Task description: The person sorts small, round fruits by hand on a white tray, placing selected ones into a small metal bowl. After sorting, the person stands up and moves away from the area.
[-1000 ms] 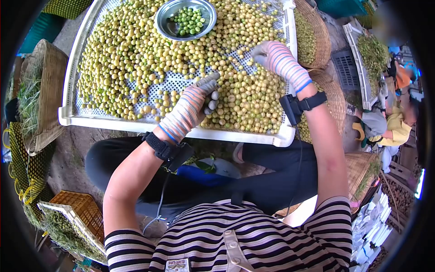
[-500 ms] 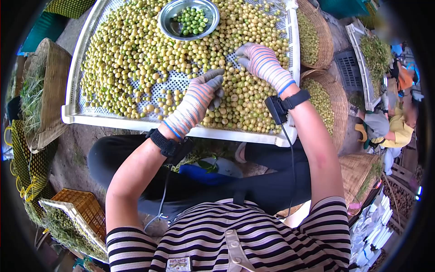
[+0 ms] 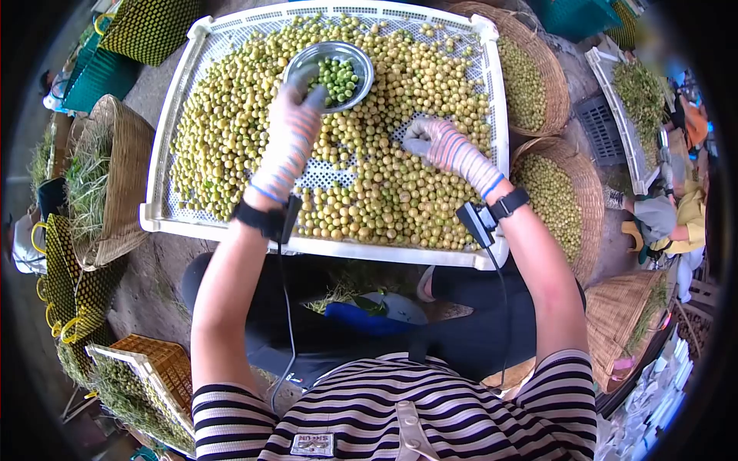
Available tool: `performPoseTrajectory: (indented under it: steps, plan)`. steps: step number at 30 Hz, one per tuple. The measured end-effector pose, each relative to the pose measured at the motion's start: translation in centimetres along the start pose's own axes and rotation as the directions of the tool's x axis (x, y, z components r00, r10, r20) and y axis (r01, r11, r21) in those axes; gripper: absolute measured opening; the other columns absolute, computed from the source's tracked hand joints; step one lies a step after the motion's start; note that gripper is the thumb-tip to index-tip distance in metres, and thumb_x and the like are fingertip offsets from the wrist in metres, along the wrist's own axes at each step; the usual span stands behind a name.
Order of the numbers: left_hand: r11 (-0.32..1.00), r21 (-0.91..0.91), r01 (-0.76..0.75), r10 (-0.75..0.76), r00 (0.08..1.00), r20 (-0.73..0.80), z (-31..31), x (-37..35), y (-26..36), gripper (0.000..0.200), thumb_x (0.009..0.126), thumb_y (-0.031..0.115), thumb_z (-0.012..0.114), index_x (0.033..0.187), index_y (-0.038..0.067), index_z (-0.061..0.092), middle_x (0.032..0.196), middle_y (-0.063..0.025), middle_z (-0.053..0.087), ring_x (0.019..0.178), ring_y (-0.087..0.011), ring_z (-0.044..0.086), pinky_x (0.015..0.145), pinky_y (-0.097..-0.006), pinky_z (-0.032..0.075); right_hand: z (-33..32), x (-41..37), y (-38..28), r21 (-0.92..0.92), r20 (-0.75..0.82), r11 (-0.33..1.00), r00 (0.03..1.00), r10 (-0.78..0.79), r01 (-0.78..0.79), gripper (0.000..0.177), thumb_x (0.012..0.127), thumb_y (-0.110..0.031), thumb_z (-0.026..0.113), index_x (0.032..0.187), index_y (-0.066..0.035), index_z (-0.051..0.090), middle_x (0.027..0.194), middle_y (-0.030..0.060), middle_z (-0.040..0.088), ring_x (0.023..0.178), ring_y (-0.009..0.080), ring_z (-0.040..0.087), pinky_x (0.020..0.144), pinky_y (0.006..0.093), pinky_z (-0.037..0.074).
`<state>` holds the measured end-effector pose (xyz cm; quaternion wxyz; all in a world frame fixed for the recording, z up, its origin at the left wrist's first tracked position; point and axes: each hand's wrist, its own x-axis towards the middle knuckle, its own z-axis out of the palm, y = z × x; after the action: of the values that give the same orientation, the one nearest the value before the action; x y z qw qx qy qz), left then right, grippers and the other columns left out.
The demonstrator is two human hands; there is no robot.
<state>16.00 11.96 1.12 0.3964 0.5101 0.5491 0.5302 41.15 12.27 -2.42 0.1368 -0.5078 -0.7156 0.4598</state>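
A white plastic tray (image 3: 323,247) with a perforated base lies before me, spread with small round yellow-green fruits (image 3: 238,123). Among them stands a metal bowl (image 3: 367,91) holding several greener fruits (image 3: 338,80). My left hand (image 3: 295,115), in a striped glove with grey fingertips, is at the bowl's left rim. Its fingers are blurred, but thumb and fingers look apart and no fruit shows in them. Over the right part of the tray, my right hand (image 3: 440,143), gloved alike, rests low on the fruits with its fingers curled in. Whatever is between those fingertips is hidden.
Wicker baskets of fruit (image 3: 550,196) stand right of the tray. On the left are a basket of green stalks (image 3: 108,177) and an orange crate (image 3: 157,361). Cables run from both wrist straps. Other people (image 3: 676,223) are at the far right.
My left hand has gone from the tray's front middle up to the bowl. My right hand stays over the right side, fingers more curled. The whole view has shifted slightly.
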Motion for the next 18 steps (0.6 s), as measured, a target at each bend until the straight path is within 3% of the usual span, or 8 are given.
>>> performPoseTrajectory:
  steps: [2, 3, 6, 8, 10, 12, 13, 18]
  plan:
    - [0.996, -0.01, 0.094, -0.093, 0.993, 0.07, 1.4, -3.3, -0.9, 0.036, 0.087, 0.015, 0.058, 0.12, 0.001, 0.053, 0.102, -0.0075, 0.063, 0.086, -0.0149, 0.059, 0.076, -0.0257, 0.048, 0.5, -1.6, -2.7, 0.252, 0.074, 0.964, 0.995, 0.074, -0.09, 0.02, 0.083, -0.025, 0.062, 0.087, -0.005, 0.061, 0.073, 0.0053, 0.063, 0.06, 0.0139, 0.06, 0.052, 0.0278, 0.048]
    - [0.937, -0.099, 0.335, -0.319, 0.936, 0.147, 2.2, -5.3, 0.1, 0.032, 0.088, 0.019, 0.058, 0.116, 0.003, 0.055, 0.098, -0.0059, 0.063, 0.081, -0.0143, 0.059, 0.07, -0.0255, 0.049, 1.0, -2.2, -3.5, 0.337, 0.07, 0.936, 0.994, 0.085, -0.104, 0.018, 0.085, -0.023, 0.06, 0.089, -0.005, 0.06, 0.072, 0.0035, 0.062, 0.058, 0.0113, 0.059, 0.049, 0.0254, 0.047]
    - [0.444, -0.379, 0.812, -0.619, 0.584, 0.525, 2.8, -9.0, -0.3, 0.024, 0.089, 0.028, 0.058, 0.101, 0.008, 0.06, 0.088, -0.0031, 0.064, 0.07, -0.0127, 0.059, 0.054, -0.0252, 0.046, 3.6, -3.0, -4.2, 0.455, 0.001, 0.888, 0.998, 0.069, -0.062, 0.018, 0.086, -0.022, 0.059, 0.09, -0.005, 0.06, 0.069, 0.0033, 0.061, 0.054, 0.0123, 0.058, 0.047, 0.0277, 0.046]
    - [0.377, -0.418, 0.826, -0.605, 0.562, 0.565, 3.7, -10.1, -1.5, 0.018, 0.087, 0.027, 0.061, 0.091, 0.009, 0.061, 0.083, -0.0012, 0.064, 0.062, -0.0116, 0.056, 0.049, -0.0222, 0.04, 5.8, -2.7, -3.0, 0.076, -0.278, 0.926, 0.9, -0.336, 0.369, 0.013, 0.084, -0.018, 0.059, 0.087, -0.006, 0.06, 0.07, 0.0089, 0.063, 0.058, 0.0217, 0.061, 0.053, 0.0343, 0.048]
    - [0.388, -0.368, 0.845, -0.633, 0.535, 0.56, 3.7, -10.6, -2.2, 0.021, 0.088, 0.031, 0.059, 0.095, 0.011, 0.061, 0.082, 0.002, 0.061, 0.067, -0.0099, 0.054, 0.053, -0.0204, 0.039, 5.6, -4.1, -2.9, -0.041, -0.25, 0.966, 0.933, -0.257, 0.255, 0.008, 0.081, -0.013, 0.058, 0.085, -0.006, 0.061, 0.073, 0.0158, 0.063, 0.063, 0.0314, 0.06, 0.059, 0.038, 0.048]
    - [0.294, -0.417, 0.86, -0.678, 0.495, 0.543, 4.1, -11.2, -2.2, 0.017, 0.086, 0.027, 0.062, 0.09, 0.01, 0.059, 0.074, 0.0028, 0.057, 0.063, -0.0086, 0.053, 0.05, -0.0189, 0.039, 5.9, -5.0, -3.0, -0.011, -0.238, 0.977, 0.948, -0.21, 0.213, 0.009, 0.081, -0.007, 0.058, 0.087, -0.002, 0.061, 0.074, 0.0114, 0.064, 0.066, 0.0192, 0.061, 0.063, 0.0327, 0.049]
    - [0.266, -0.448, 0.853, -0.691, 0.493, 0.528, 4.2, -11.3, -2.2, 0.018, 0.086, 0.026, 0.062, 0.092, 0.009, 0.061, 0.074, 0.0023, 0.058, 0.061, -0.0086, 0.051, 0.05, -0.0192, 0.038, 6.0, -5.4, -3.0, 0.116, -0.242, 0.969, 0.953, -0.184, 0.216, 0.01, 0.081, -0.013, 0.06, 0.086, -0.005, 0.061, 0.071, 0.0151, 0.063, 0.063, 0.0287, 0.062, 0.06, 0.0373, 0.049]
    - [0.084, -0.484, 0.871, -0.699, 0.398, 0.595, 4.4, -11.8, -3.0, 0.017, 0.086, 0.025, 0.062, 0.092, 0.01, 0.06, 0.073, 0.0015, 0.057, 0.06, -0.0093, 0.05, 0.049, -0.0196, 0.038, 5.0, -6.0, -3.7, 0.065, -0.176, 0.983, 0.972, -0.157, 0.171, 0.007, 0.082, -0.009, 0.061, 0.083, -0.002, 0.06, 0.065, 0.0102, 0.061, 0.058, 0.0215, 0.06, 0.057, 0.0338, 0.048]
